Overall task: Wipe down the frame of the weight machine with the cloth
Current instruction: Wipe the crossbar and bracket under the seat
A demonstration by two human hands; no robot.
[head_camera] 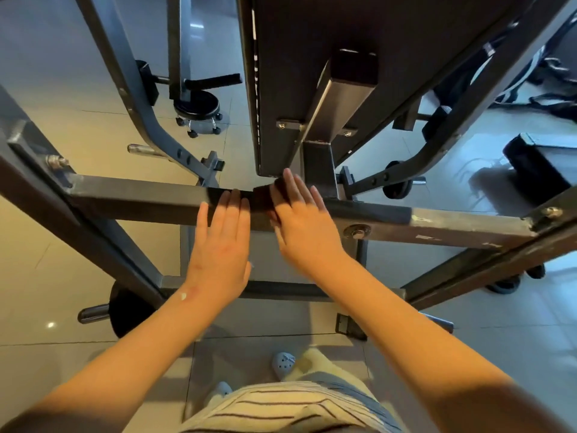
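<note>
Cream striped shirt (281, 407) hides part of my shoes (282, 364). Left hand (218, 239) lies flat on the frame crossbar (131, 198), right hand (303, 226) presses straight-fingered on the dark cloth (262, 198), which is mostly hidden. Bench pad (312, 57) blocks what's beyond, stool (196, 110) back left.

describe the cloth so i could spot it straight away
Find the grey square steel crossbar running left to right below the black bench board. At its middle lie the flat left hand and right hand; the dark cloth sits under the right hand's fingers. It is the only soft thing on the bare metal.
</note>
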